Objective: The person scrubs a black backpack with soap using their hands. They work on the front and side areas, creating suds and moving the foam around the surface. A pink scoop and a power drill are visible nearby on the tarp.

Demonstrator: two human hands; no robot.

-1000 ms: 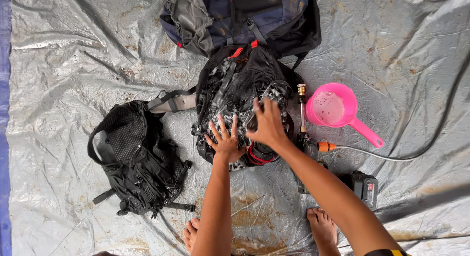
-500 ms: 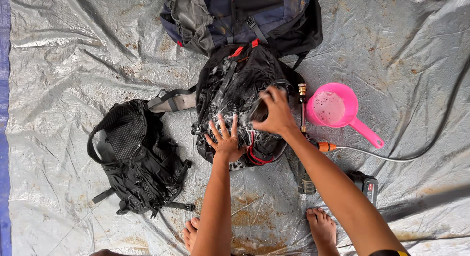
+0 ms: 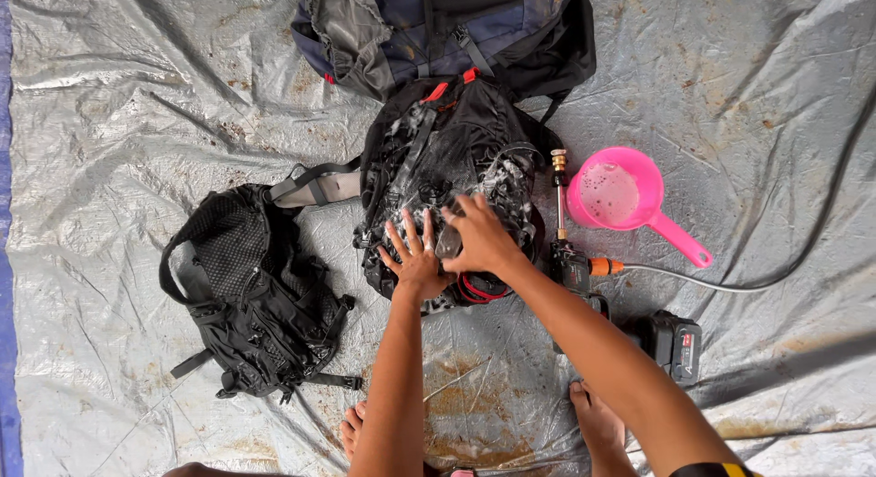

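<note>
A grey tarpaulin [image 3: 137, 103] is spread out; at its centre a soapy black backpack [image 3: 447, 157] is pressed by the left hand [image 3: 415, 258], flat with fingers spread, and the right hand [image 3: 479, 240], curled around something unclear. A pink scoop [image 3: 625, 199] is set just right.

Down on the ground we've got a big grey plastic tarp [image 3: 137, 103] spread wide, crinkled and creased all over, wet and shining in soft, even daylight. Rusty brown stains [image 3: 474, 413] smear the near part and speckle the far corner. Along the left edge runs a thin strip of blue [image 3: 5, 258]. No walls or furniture are in view.
</note>
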